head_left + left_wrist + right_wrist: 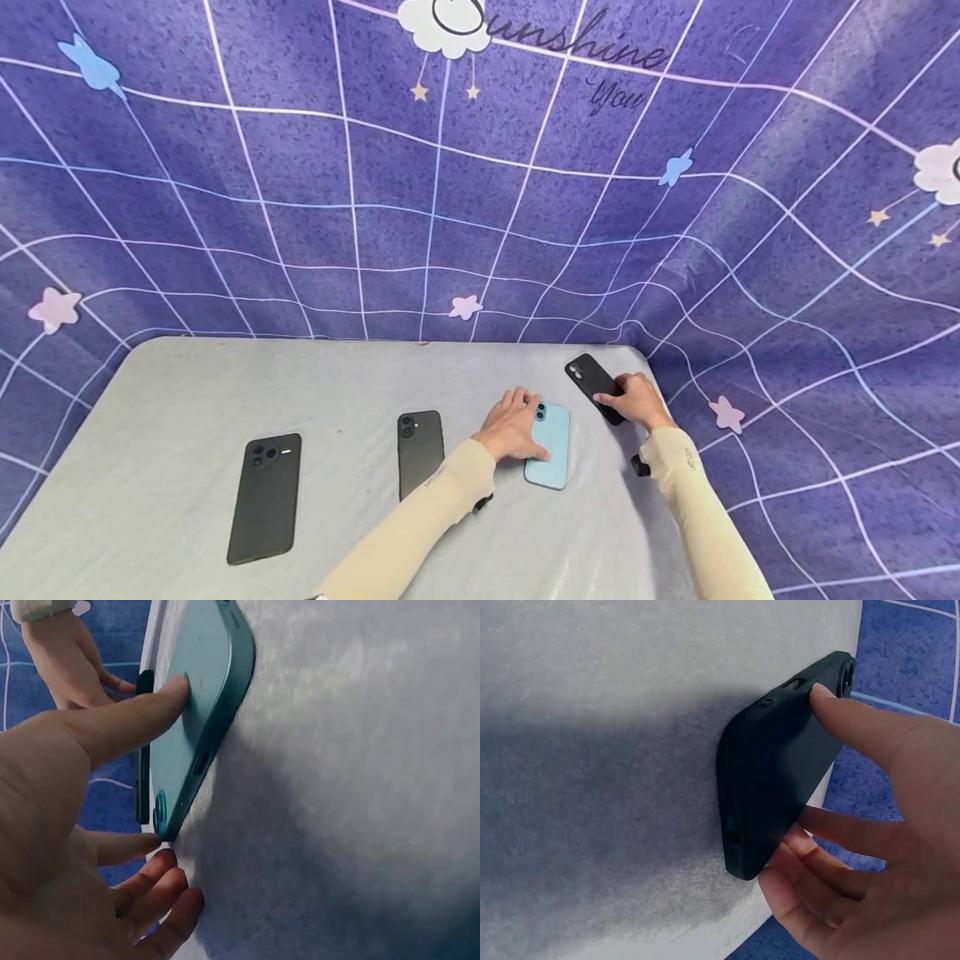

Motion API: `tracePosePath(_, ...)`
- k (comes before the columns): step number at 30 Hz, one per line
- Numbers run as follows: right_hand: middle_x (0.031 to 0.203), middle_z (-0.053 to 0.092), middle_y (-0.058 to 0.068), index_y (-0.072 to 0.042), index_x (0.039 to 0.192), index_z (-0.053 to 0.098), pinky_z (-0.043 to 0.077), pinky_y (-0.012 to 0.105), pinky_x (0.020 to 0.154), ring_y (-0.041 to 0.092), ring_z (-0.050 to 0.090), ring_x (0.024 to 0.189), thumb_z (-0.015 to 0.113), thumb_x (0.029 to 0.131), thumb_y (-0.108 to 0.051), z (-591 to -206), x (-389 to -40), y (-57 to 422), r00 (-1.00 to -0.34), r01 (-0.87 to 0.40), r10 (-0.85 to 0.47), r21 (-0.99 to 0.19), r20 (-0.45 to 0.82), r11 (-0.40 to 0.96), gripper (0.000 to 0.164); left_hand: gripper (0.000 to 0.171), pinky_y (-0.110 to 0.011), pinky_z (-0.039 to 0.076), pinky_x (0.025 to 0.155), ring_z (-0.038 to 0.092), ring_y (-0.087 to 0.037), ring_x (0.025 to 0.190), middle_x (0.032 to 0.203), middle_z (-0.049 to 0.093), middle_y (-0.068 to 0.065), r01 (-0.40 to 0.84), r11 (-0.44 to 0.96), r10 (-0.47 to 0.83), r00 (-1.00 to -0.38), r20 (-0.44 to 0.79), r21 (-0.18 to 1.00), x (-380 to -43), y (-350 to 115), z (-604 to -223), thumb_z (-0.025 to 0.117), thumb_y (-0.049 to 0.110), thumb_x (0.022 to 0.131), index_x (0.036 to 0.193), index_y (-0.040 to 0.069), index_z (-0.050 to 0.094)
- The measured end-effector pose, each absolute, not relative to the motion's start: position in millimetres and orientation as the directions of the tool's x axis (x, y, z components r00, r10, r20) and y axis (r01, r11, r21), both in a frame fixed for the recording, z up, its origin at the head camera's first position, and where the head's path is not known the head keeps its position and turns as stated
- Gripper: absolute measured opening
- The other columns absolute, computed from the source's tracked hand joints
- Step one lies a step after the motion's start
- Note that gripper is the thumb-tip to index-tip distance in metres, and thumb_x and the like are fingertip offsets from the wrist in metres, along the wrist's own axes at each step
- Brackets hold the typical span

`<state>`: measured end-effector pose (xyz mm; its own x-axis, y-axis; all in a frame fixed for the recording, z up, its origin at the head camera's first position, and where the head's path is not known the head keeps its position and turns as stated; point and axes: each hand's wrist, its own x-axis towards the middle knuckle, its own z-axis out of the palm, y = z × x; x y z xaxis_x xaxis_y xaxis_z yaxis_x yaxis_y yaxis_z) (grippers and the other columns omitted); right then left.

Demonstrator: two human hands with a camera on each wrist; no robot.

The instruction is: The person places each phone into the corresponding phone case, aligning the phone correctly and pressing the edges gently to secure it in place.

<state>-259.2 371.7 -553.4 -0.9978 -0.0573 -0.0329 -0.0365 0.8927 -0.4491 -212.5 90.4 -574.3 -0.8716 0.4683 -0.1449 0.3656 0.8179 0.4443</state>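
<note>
A light blue phone [552, 450] lies back up on the table; my left hand [512, 427] is over its left side. In the left wrist view the thumb [169, 697] rests on the phone's back and the index fingertip touches the camera end; the other fingers reach the cloth, not wrapped round it. At the far right, my right hand [637, 402] holds a black phone case [592, 382] by its edges. In the right wrist view the thumb [832, 705] is at one long edge of the case, fingers at the other. I cannot tell whether a phone is inside.
A dark phone [420, 450] lies left of my left forearm, partly covered by it. Farther left is a larger black phone [265, 500]. A pale cloth covers the table [180, 392]; a purple patterned curtain [300, 192] stands behind and to the right.
</note>
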Motion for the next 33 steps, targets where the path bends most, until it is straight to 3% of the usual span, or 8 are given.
tracePosePath(7, 0.075, 0.064, 0.006, 0.003, 0.096, 0.074, 0.050, 0.041, 0.072, 0.025, 0.058, 0.075, 0.089, 0.086, -0.028, -555, -261, 371, -0.998, -0.025, -0.047, -0.469, -0.034, 0.883, 0.036, 0.104, -0.031, 0.045, 0.106, 0.041, -0.019, 0.120, 0.143, 0.043, -0.005, 0.374, 0.841, 0.465, -0.868, -0.172, 0.391, -214, 89, -563, 0.093, 0.056, 0.079, 0.161, 0.014, 0.046)
tracePosePath(14, 0.080, 0.067, 0.008, 0.006, 0.099, 0.074, 0.052, 0.041, 0.075, 0.025, 0.060, 0.076, 0.090, 0.086, -0.027, -557, -262, 371, -0.998, -0.010, -0.036, -0.491, -0.044, 0.871, 0.039, 0.105, -0.034, 0.046, 0.111, 0.044, -0.023, 0.127, 0.146, 0.045, -0.011, 0.366, 0.852, 0.455, -0.872, -0.183, 0.375, -215, 93, -561, 0.097, 0.053, 0.077, 0.158, 0.010, 0.048)
tracePosePath(21, 0.090, 0.070, 0.015, 0.008, 0.104, 0.073, 0.054, 0.050, 0.083, 0.031, 0.064, 0.085, 0.090, 0.086, -0.028, -556, -260, 369, -0.998, 0.008, -0.021, -0.480, -0.055, 0.877, 0.043, 0.093, -0.033, 0.050, 0.097, 0.044, -0.022, 0.106, 0.118, 0.047, -0.008, 0.355, 0.850, 0.445, -0.879, -0.170, 0.389, -217, 95, -559, 0.101, 0.049, 0.072, 0.141, 0.005, 0.055)
tracePosePath(26, 0.096, 0.067, 0.018, 0.008, 0.109, 0.069, 0.053, 0.051, 0.086, 0.033, 0.063, 0.089, 0.090, 0.086, -0.032, -555, -260, 370, -0.997, 0.046, 0.010, -0.479, -0.077, 0.877, 0.051, 0.089, -0.036, 0.052, 0.099, 0.047, -0.024, 0.108, 0.118, 0.045, -0.011, 0.288, 0.817, 0.418, -0.893, -0.169, 0.499, -217, 96, -560, 0.104, 0.039, 0.071, 0.135, 0.003, 0.054)
tracePosePath(30, 0.096, 0.066, 0.017, 0.008, 0.110, 0.065, 0.052, 0.047, 0.084, 0.033, 0.062, 0.089, 0.091, 0.085, -0.032, -556, -261, 372, -0.997, 0.049, 0.016, -0.488, -0.072, 0.871, 0.054, 0.098, -0.043, 0.052, 0.111, 0.054, -0.029, 0.120, 0.134, 0.045, -0.020, 0.221, 0.750, 0.406, -0.898, -0.170, 0.623, -216, 97, -563, 0.105, 0.026, 0.069, 0.145, 0.001, 0.048)
tracePosePath(33, 0.098, 0.066, 0.018, 0.008, 0.112, 0.063, 0.052, 0.046, 0.085, 0.034, 0.062, 0.091, 0.091, 0.084, -0.031, -558, -260, 373, -0.997, 0.061, 0.028, -0.505, -0.073, 0.861, 0.055, 0.102, -0.047, 0.053, 0.110, 0.058, -0.031, 0.119, 0.136, 0.047, -0.022, 0.205, 0.708, 0.410, -0.899, -0.157, 0.676, -216, 96, -566, 0.106, 0.022, 0.067, 0.148, 0.004, 0.046)
